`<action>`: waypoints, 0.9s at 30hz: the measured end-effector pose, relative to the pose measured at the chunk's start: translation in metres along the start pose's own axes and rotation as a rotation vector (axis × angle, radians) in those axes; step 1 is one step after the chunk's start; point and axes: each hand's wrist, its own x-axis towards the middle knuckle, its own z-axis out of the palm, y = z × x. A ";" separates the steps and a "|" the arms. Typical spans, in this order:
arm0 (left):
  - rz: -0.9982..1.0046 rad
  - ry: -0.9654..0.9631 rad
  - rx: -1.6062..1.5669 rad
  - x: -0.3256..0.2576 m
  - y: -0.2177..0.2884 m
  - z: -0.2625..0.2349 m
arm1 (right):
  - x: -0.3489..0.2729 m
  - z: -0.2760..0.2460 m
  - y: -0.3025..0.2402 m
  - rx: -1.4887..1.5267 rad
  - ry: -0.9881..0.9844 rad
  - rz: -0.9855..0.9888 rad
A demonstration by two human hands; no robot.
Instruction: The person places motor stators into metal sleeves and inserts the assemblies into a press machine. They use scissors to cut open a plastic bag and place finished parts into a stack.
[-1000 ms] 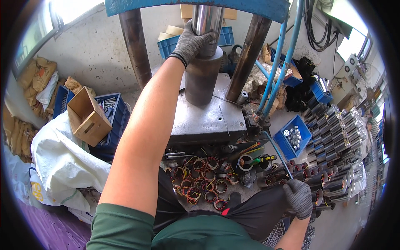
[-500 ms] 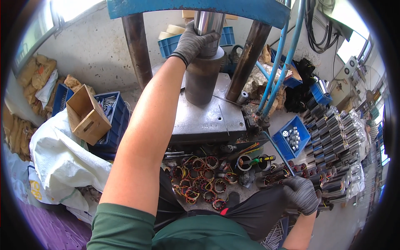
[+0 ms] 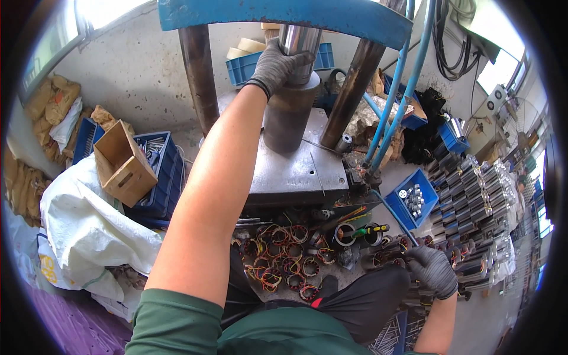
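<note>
My left hand (image 3: 276,66), in a grey glove, is wrapped round the shiny metal cylinder (image 3: 300,44) under the press's blue crossbeam (image 3: 284,15). Below it a wider, dull dark metal cylinder (image 3: 289,118) stands upright on the steel press plate (image 3: 278,174). Whether the shiny piece rests on it or sits inside its top, I cannot tell. Down at the right, my gloved right hand (image 3: 432,272) is closed round the end of a thin blue lever (image 3: 395,214), which runs up to the press's side.
Wire-wound stator rings (image 3: 290,260) lie on the floor below the press. A blue bin of metal parts (image 3: 412,198) and rows of metal cylinders (image 3: 473,207) stand at the right. A wooden box (image 3: 125,165) and a white sack (image 3: 89,219) are at the left.
The view has shifted slightly, and the press sits a little lower in it. My right hand has moved slightly up and to the right with the lever. My left hand keeps its hold.
</note>
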 end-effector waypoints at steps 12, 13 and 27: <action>-0.020 0.017 0.027 0.004 -0.002 0.003 | -0.004 0.001 0.014 0.095 -0.094 0.003; -0.013 0.025 0.037 0.004 -0.003 0.002 | -0.003 -0.002 0.008 0.138 -0.070 0.064; -0.063 0.037 0.097 -0.004 0.008 0.001 | -0.002 -0.007 0.009 0.082 -0.164 0.027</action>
